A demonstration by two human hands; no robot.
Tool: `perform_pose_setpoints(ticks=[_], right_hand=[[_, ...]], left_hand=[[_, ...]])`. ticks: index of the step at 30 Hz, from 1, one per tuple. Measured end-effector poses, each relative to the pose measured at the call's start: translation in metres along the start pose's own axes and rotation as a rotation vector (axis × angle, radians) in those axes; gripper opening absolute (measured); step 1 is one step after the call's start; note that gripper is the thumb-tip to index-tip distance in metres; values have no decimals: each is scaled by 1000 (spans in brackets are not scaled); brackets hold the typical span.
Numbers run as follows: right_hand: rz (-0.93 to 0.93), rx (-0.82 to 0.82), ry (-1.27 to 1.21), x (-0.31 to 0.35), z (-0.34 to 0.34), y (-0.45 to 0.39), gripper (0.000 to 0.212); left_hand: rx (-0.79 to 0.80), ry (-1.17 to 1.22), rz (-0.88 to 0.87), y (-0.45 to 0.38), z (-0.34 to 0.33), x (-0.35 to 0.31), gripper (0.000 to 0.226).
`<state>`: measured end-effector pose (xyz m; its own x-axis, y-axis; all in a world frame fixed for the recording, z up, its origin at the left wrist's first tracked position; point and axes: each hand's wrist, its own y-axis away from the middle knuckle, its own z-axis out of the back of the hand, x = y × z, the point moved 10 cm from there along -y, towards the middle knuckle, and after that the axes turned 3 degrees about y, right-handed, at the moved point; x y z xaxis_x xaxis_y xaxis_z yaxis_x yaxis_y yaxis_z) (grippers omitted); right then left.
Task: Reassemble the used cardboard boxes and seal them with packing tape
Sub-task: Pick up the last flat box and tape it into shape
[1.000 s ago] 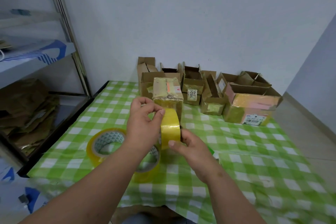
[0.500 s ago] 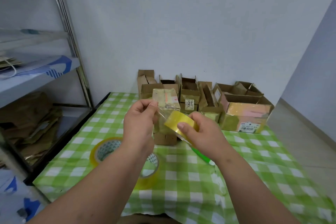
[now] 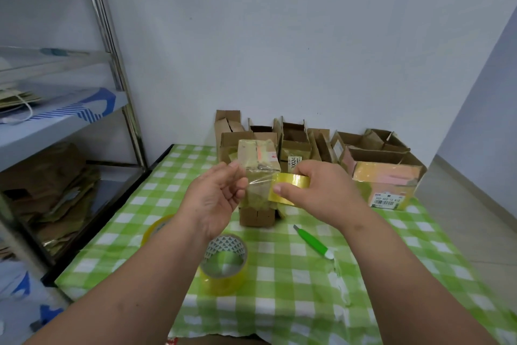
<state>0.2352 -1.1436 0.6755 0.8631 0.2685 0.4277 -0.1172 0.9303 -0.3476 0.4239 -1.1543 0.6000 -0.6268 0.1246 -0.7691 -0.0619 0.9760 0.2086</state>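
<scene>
Both hands are raised above the tabletop, which is covered in green-and-white check. The right hand grips a yellow tape roll, thumb on its outer face and fingers curled round the far side. The left hand pinches the free end of a clear tape strip between thumb and fingertips; the strip spans the short gap between the two hands. Directly behind that gap stands a small taped cardboard box, upright on the tabletop; whether the strip touches it cannot be told. Beyond the hands, against the wall, a row of open cardboard boxes runs rightward to a larger labelled box past the right hand. Below the left wrist stands a second tape roll on its side face, with a third roll partly hidden under the left forearm. A green utility knife lies under the right forearm. A metal shelf stands left of the left arm.
</scene>
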Motion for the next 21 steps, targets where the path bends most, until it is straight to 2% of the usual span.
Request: perform_pose_setpoints(ticks=[7,11,14,18,19,21], right_hand=[[11,92,49,2,4,-12,36],[21,145,16,0,-2,-14,35],[-17,234,-160,-10,-11,-15,34],[-113,334,-571,-30,-19,-15,62],[-127,357,-663,-33,-21,-14,63],[-144,400,-820,-38,-24,-11,43]], left_hand=[[139,-301,154,-6,-11,-2,9],[87,-352,142,-13,-8,-7,14],[77,-407,129,-16,-9,-9,17],[87,-382,127,-19,-12,-13,18],[88,-372,121,-20,-14,-15,18],[93,-357,109,-24,-18,-19,19]])
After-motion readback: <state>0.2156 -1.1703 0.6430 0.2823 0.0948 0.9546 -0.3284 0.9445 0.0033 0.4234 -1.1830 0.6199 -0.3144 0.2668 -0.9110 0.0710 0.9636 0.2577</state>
